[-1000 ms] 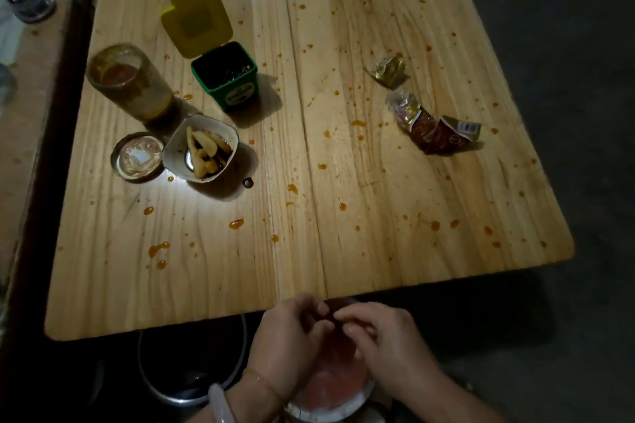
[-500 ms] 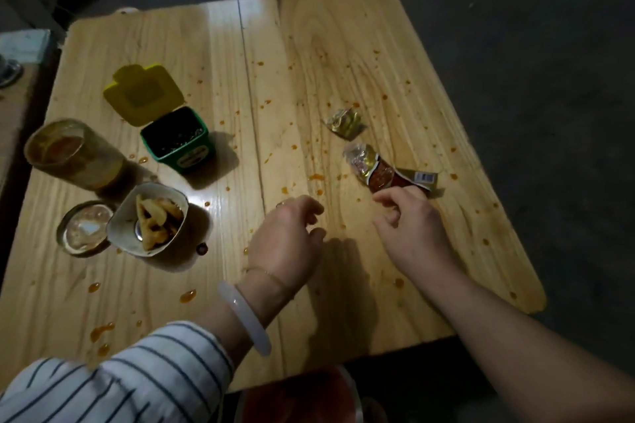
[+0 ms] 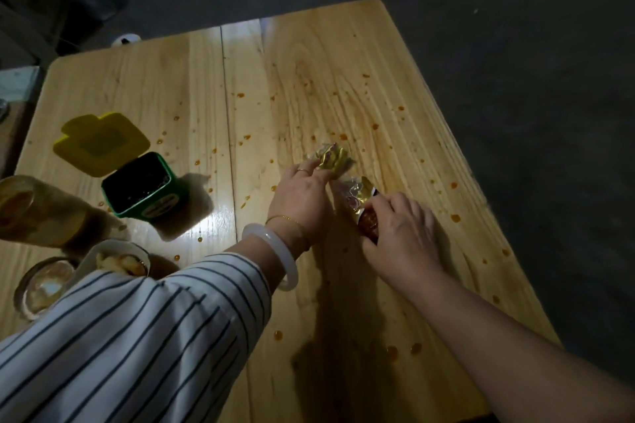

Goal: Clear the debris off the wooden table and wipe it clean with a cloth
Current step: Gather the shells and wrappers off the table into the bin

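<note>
The wooden table (image 3: 343, 72) is speckled with orange sauce drops. Two crumpled snack wrappers lie right of centre. My left hand (image 3: 302, 197) pinches the small gold wrapper (image 3: 331, 156) with its fingertips. Just to the right, my right hand (image 3: 402, 233) grips the longer gold and red wrapper (image 3: 359, 197), covering its near end. No cloth is in view.
On the left stand a green box (image 3: 142, 187) with an open yellow lid (image 3: 99, 144), a tipped glass jar (image 3: 37, 209), a white bowl of food scraps (image 3: 117, 259) and a jar lid (image 3: 44, 282). My striped sleeve covers the near left. Dark floor lies beyond the table's right edge.
Both hands rose from below the table's near edge and reached forward to the wrappers. The left hand took the small gold one, the right closed on the long one.
</note>
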The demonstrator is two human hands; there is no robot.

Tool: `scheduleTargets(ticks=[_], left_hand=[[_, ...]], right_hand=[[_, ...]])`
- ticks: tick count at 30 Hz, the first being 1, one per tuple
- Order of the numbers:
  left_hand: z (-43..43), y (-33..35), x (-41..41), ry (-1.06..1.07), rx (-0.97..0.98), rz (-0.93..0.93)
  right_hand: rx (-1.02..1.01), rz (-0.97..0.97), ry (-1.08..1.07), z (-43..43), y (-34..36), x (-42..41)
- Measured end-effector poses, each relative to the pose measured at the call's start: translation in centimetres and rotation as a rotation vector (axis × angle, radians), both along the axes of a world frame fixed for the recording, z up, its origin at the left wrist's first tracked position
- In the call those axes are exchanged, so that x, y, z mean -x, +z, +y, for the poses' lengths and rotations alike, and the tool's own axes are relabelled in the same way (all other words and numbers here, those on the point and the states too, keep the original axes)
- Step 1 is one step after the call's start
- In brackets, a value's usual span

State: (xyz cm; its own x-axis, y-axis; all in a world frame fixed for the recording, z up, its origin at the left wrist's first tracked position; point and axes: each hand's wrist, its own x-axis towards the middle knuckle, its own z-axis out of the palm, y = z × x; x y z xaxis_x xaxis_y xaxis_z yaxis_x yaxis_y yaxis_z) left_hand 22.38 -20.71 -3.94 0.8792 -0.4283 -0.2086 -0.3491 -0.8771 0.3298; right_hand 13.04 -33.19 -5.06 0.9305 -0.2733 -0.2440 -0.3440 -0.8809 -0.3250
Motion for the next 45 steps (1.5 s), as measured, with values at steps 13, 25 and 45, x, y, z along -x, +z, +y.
scheduleTargets(ticks=[13,25,45], left_hand=[[-0.8,-2.9,-3.3,-0.114,-0.181,0.045],[0.7,-1.3,-1.3,-0.164,-0.147,-0.004],[4.4,0.9,4.4,0.118,0.183,0.185]], right_hand=[[-0.223,-0.153,-0.193,-1.6,0.0,-1.7],[-0.363,-0.197,-0.421,-1.0,0.4,-2.0],[-0.536,-0.22,-0.399,2.5,2.3,1.5]])
